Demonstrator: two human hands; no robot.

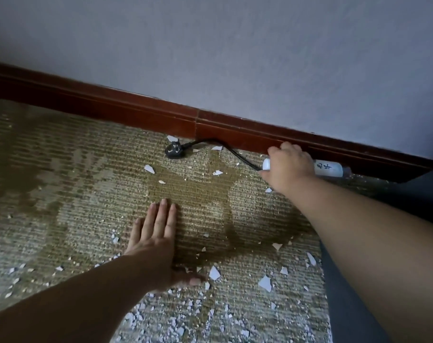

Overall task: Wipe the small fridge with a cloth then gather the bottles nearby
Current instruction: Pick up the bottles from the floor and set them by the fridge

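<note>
Right hand (288, 167) grips the white bottle (328, 168) (beside the baseboard (136, 112)); left hand (156, 233) lies flat on carpet (86, 194).

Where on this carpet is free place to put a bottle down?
Barest: the carpet left of the plug, between baseboard and left hand. Crowded: white flakes lie thick near the camera; plug, cord, bottle and right hand fill the baseboard strip at right.

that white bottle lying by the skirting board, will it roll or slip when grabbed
The bottle lies on its side and looks round, so it would probably roll if nudged, though the baseboard behind should stop it. The right hand covers its middle, so it is likely light. Its smooth body may be slightly slippery.
</note>
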